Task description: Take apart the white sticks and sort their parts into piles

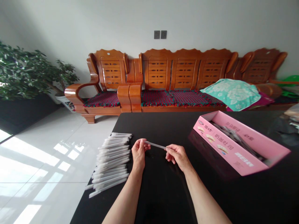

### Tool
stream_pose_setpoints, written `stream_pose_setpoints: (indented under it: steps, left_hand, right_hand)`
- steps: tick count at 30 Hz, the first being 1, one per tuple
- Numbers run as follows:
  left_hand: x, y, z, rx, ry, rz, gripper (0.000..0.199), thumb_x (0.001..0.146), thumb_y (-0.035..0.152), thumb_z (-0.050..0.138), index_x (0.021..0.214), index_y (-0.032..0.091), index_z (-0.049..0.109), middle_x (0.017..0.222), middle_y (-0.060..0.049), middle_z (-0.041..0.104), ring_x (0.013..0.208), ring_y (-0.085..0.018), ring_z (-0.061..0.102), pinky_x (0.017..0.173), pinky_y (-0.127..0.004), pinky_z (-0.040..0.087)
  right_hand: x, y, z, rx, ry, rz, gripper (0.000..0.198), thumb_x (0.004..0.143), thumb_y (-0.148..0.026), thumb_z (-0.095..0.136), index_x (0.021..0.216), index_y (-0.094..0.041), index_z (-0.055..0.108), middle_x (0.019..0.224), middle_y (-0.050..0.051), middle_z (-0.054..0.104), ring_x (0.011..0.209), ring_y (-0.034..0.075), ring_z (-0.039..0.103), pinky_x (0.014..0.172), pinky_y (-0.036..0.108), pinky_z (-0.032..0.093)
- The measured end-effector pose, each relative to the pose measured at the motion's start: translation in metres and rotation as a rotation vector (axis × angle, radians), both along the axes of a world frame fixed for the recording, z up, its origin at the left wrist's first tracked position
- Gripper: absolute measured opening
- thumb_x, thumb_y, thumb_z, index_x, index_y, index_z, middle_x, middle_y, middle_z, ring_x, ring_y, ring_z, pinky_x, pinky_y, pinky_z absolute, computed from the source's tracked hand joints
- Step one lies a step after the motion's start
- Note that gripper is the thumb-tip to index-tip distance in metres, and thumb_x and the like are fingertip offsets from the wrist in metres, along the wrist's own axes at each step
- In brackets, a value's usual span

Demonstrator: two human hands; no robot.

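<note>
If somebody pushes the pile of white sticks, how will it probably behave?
The pile will probably spread apart, since no band around it is visible. It may slide easily, because the black table looks glossy. Some sticks might drop, as their ends reach about the table's left edge.

Pale sticks (112,161) heaped along the left edge of the black table (163,127) blocked that side; a pink box (233,155), open above, walled off the right. Between them, bare surface left a lane to the far edge, crossed by a single stick (157,145) spanning left hand (140,151) and right hand (177,154).
</note>
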State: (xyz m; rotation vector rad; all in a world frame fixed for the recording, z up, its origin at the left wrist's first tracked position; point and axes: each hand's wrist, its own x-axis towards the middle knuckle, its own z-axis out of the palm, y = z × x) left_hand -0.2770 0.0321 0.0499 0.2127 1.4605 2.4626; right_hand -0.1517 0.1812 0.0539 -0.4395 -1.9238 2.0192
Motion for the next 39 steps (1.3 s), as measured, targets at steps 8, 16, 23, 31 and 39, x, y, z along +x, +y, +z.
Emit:
stream_pose_setpoints:
  steps: [8,16,23,31,39]
  left_hand:
    - [0.002,0.001,0.002,-0.007,0.001,0.015,0.038,0.077,0.048,0.071,0.089,0.013,0.063,0.07,-0.003,0.067,0.058,-0.012,0.064,0.056,-0.023,0.053]
    - [0.0,0.0,0.001,0.001,0.017,0.013,0.039,0.079,0.049,0.069,0.09,0.013,0.061,0.073,-0.004,0.067,0.058,-0.012,0.064,0.056,-0.023,0.053]
    - [-0.001,0.0,-0.001,0.038,-0.005,0.044,0.038,0.081,0.05,0.067,0.091,0.015,0.058,0.073,-0.003,0.069,0.059,-0.012,0.065,0.057,-0.023,0.053]
    - [-0.003,0.001,-0.001,0.101,-0.063,0.084,0.041,0.079,0.052,0.068,0.092,0.015,0.056,0.072,-0.002,0.067,0.06,-0.012,0.066,0.056,-0.023,0.053]
    - [-0.001,0.002,-0.003,0.084,-0.065,0.063,0.041,0.079,0.051,0.068,0.094,0.014,0.056,0.073,-0.004,0.069,0.059,-0.013,0.067,0.056,-0.023,0.054]
  right_hand:
    - [0.002,0.001,0.001,-0.014,-0.021,0.025,0.035,0.08,-0.048,0.067,0.087,-0.013,0.066,0.063,0.005,0.069,0.049,0.014,0.062,0.035,0.018,0.037]
    - [0.001,-0.001,0.0,0.038,-0.042,0.033,0.042,0.086,-0.055,0.056,0.082,-0.014,0.064,0.055,0.002,0.064,0.043,0.012,0.057,0.032,0.017,0.031]
    - [0.004,0.008,0.004,0.024,-0.011,-0.027,0.033,0.08,-0.048,0.065,0.083,-0.015,0.066,0.058,0.002,0.065,0.046,0.012,0.056,0.034,0.018,0.031]
    - [0.0,0.002,-0.003,0.341,-0.051,-0.16,0.028,0.081,-0.044,0.063,0.086,-0.018,0.072,0.059,0.002,0.065,0.05,0.015,0.058,0.045,0.024,0.043]
    - [-0.004,-0.007,-0.015,0.983,-0.228,-0.202,0.016,0.083,-0.034,0.064,0.093,-0.029,0.077,0.085,0.004,0.077,0.075,0.023,0.071,0.069,0.03,0.049]
